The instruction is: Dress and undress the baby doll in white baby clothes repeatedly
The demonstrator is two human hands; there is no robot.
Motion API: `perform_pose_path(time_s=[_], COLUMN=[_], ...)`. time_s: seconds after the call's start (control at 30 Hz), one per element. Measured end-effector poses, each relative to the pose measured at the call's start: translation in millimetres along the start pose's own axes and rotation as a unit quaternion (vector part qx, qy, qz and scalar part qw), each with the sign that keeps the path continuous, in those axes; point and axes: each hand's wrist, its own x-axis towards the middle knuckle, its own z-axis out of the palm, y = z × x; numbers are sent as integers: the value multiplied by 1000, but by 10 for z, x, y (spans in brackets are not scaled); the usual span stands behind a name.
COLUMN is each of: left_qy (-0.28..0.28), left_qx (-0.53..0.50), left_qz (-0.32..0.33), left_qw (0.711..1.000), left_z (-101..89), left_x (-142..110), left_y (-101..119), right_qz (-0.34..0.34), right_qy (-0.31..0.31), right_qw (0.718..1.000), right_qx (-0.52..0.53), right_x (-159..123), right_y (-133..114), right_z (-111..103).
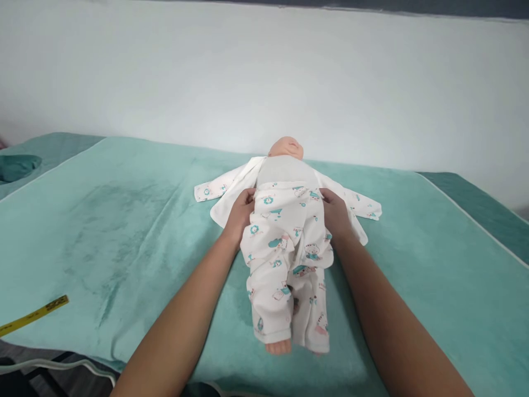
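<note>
Left hand (241, 212) and right hand (335, 212) were curled in at the two sides of white trousers (273, 223) printed with small teal and pink figures, each gripping the fabric just below the waistband (285, 186). The trousers were on a pinkish baby doll (286, 148) with a pale grey torso, lying on its back on a teal plush cover (124, 237). Beneath and beside the torso, a white long-sleeved jacket (242, 184) with printed sleeves lay spread open.

For a good fit, the waistband called for an even lift on both sides, so that it sat level across the torso, with the jacket's panels kept out of it. Loose folds bunched around the thighs were worth smoothing toward the hems.

The fingertips were hidden behind the cloth, so the grip was probably a pinch, but its exact form was hard to tell. No doll hands showed at the cuffs; one foot (278, 347) poked out plainly, the other barely. At the left edge, a yellow strip with black markings (35, 316) was cut off.
</note>
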Motion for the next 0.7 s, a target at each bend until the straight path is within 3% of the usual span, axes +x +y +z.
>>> perform_pose_path(time_s=[0.13, 0.27, 0.43, 0.6, 0.7], left_qy=[58, 30, -20, -34, -29], left_qx=[124, 211, 272, 352, 406], left_qz=[153, 222, 235, 215, 199], left_qw=[979, 951, 933, 910, 892], left_z=[-48, -101, -110, -55, -21], left_x=[20, 60, 161, 277, 406], left_y=[-50, -9, 104, 219, 257], right_qz=[-96, -153, -254, -242, -242], right_qy=[3, -26, -3, -76, -85], right_qw=[995, 988, 961, 946, 924], right_qx=[29, -27, -106, -202, -283], right_x=[-16, -18, 82, 264, 443], right_y=[23, 10, -16, -145, -272], right_z=[-61, -115, -87, -69, -37])
